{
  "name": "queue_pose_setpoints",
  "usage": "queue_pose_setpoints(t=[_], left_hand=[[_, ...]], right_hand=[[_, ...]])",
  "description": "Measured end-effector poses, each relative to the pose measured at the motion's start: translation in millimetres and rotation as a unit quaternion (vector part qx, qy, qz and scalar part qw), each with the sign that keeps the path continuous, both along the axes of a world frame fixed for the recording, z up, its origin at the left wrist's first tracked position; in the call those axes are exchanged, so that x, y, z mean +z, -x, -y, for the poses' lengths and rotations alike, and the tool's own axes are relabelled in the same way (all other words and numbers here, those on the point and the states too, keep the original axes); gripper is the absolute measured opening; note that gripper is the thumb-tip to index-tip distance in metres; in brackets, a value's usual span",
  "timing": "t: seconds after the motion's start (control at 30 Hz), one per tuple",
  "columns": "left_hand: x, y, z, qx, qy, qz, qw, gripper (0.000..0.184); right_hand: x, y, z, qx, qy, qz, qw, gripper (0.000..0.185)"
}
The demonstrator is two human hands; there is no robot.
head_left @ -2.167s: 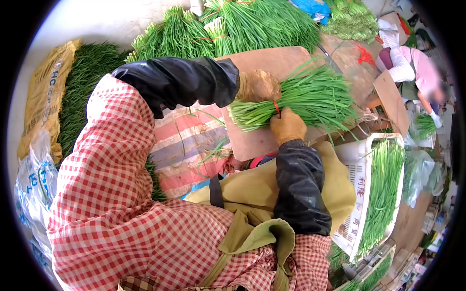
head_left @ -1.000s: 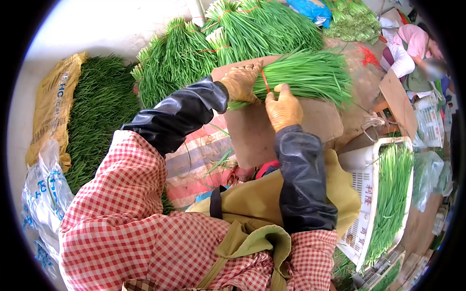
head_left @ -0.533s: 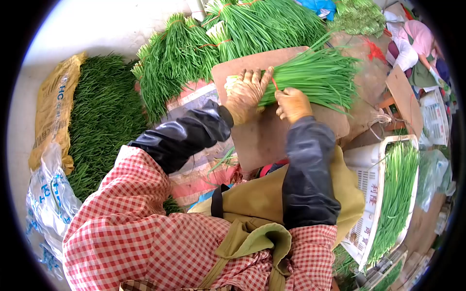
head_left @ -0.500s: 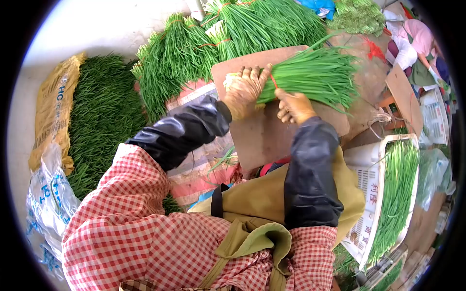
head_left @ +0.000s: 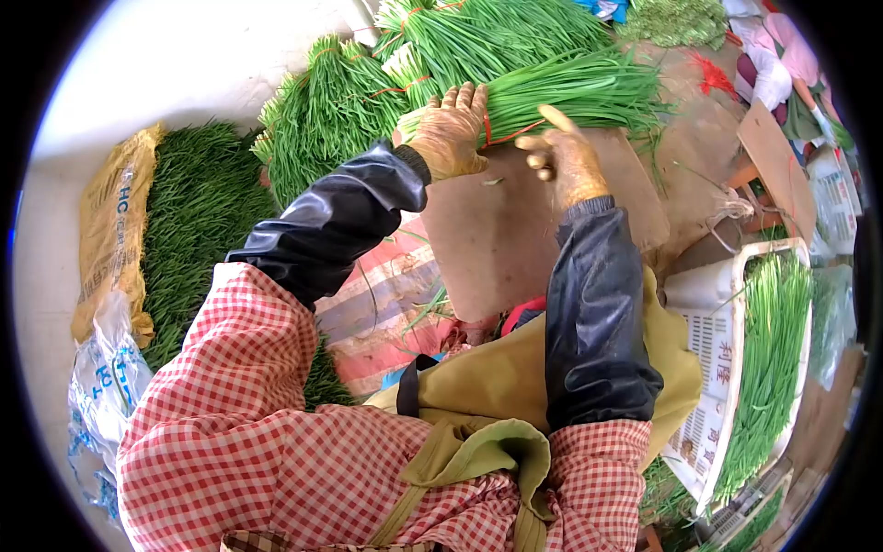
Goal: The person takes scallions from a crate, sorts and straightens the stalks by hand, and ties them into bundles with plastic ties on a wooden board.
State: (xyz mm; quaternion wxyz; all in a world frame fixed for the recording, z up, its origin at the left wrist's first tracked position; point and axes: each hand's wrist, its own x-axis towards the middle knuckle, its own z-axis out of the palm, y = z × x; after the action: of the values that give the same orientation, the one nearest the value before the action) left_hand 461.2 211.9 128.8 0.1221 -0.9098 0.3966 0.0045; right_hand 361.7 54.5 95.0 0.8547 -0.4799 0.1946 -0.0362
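Observation:
A bunch of garlic chives (head_left: 570, 90) lies across the far part of a brown board (head_left: 533, 221), its leaves pointing right. Around its lower part runs a red tie (head_left: 485, 132), with a loose end trailing right. My left hand (head_left: 451, 133), in a soiled glove, grips the bunch over the stem end, fingers across the top. My right hand (head_left: 568, 158), also gloved, is just below the leaves by the tie's loose end. Its index finger is stretched out, the others partly bent, and I see nothing held in it.
More tied chives (head_left: 345, 120) are piled beyond the board. Loose chives (head_left: 207, 221) fill a yellow sack (head_left: 115, 212) on the left. At right stands a white crate (head_left: 727, 340) with chives, near a small wooden stool (head_left: 777, 170). Another person (head_left: 796, 64) sits far right.
The bunch has shifted away from me toward the board's far edge, my left hand moving with it. My right hand has come off the tie and its fingers have spread.

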Motion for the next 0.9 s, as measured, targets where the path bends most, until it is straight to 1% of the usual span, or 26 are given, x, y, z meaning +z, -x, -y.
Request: queue_pose_setpoints(t=[0.03,0.07,0.1,0.13,0.17,0.2,0.23,0.3,0.33,0.4,0.43,0.47,0.5,0.53,0.63,0.67,0.73,0.77,0.83,0.87,0.9], left_hand=[[-5.4,-8.6,-2.1,0.005,-0.001,0.001,1.000,0.112],[-9.8,-16.3,-3.4,0.000,0.006,0.009,1.000,0.115],[-13.6,-23.7,-3.9,-0.006,0.013,0.018,1.000,0.119],[-15.4,-30.7,-4.4,-0.004,0.029,0.015,0.999,0.123],[-12.1,-34.6,-2.1,-0.003,0.032,0.018,0.999,0.123],[-8.1,-36.9,0.6,0.010,0.016,-0.003,1.000,0.123],[-6.1,-38.0,2.4,0.023,-0.001,-0.025,0.999,0.123],[-8.4,-36.5,7.5,0.030,0.002,-0.012,0.999,0.122],[-10.2,-34.6,9.8,0.037,0.004,0.000,0.999,0.122],[-16.3,-31.1,10.8,0.029,0.005,0.019,0.999,0.119],[-18.5,-30.3,10.2,0.022,0.010,0.040,0.999,0.116],[-17.5,-30.6,10.3,0.036,0.003,0.023,0.999,0.120],[-16.0,-30.4,11.0,0.038,0.002,0.023,0.999,0.120],[-15.1,-29.3,11.4,0.042,-0.005,0.023,0.999,0.120],[-17.0,-30.1,10.2,0.042,0.003,0.023,0.999,0.118],[-15.1,-29.8,10.4,0.039,0.006,0.020,0.999,0.118],[-15.8,-30.7,7.3,0.027,0.013,0.028,0.999,0.117],[-16.8,-31.1,6.6,0.027,0.013,0.027,0.999,0.117],[-17.4,-30.8,6.9,0.021,0.019,0.031,0.999,0.116],[-17.6,-31.2,6.2,0.023,0.022,0.031,0.999,0.116],[-17.7,-31.7,5.9,0.019,0.020,0.034,0.999,0.115]], right_hand=[[-3.3,-0.8,3.6,-0.059,0.055,-0.024,0.996,0.043],[-13.6,-1.6,3.9,-0.110,0.120,-0.075,0.984,0.039],[-24.8,-3.2,-0.4,-0.107,0.121,-0.073,0.984,0.039],[-33.9,-4.2,-4.5,-0.105,0.271,-0.074,0.954,0.037],[-38.3,-3.8,-6.8,-0.103,0.417,-0.072,0.900,0.036],[-27.1,-0.6,-19.0,-0.134,0.605,-0.031,0.784,0.039],[-15.7,1.8,-29.6,-0.126,0.633,-0.009,0.763,0.046],[-17.0,-7.6,-38.2,-0.094,0.700,0.056,0.705,0.055],[-17.5,-12.2,-40.0,-0.094,0.700,0.055,0.706,0.055],[-12.7,-20.1,-42.0,-0.017,0.765,-0.048,0.642,0.049],[-16.7,-23.4,-40.3,-0.015,0.764,-0.047,0.643,0.049],[-21.9,-27.4,-37.2,-0.018,0.766,-0.074,0.638,0.042],[-26.6,-30.9,-33.7,-0.022,0.767,-0.099,0.633,0.036],[-31.7,-33.8,-31.2,-0.029,0.759,-0.100,0.643,0.023],[-29.0,-32.4,-32.3,0.004,0.758,-0.130,0.639,0.020],[-28.3,-31.2,-32.2,0.005,0.758,-0.132,0.638,0.020],[-27.2,-28.9,-35.3,0.027,0.719,-0.180,0.671,0.030],[-19.7,-25.2,-37.7,0.027,0.719,-0.181,0.671,0.030],[-0.7,-16.5,-40.0,-0.051,0.731,-0.078,0.676,0.031],[-1.3,-17.7,-39.8,-0.051,0.733,-0.077,0.674,0.031],[-4.3,-20.4,-39.7,-0.032,0.751,-0.048,0.657,0.033]])
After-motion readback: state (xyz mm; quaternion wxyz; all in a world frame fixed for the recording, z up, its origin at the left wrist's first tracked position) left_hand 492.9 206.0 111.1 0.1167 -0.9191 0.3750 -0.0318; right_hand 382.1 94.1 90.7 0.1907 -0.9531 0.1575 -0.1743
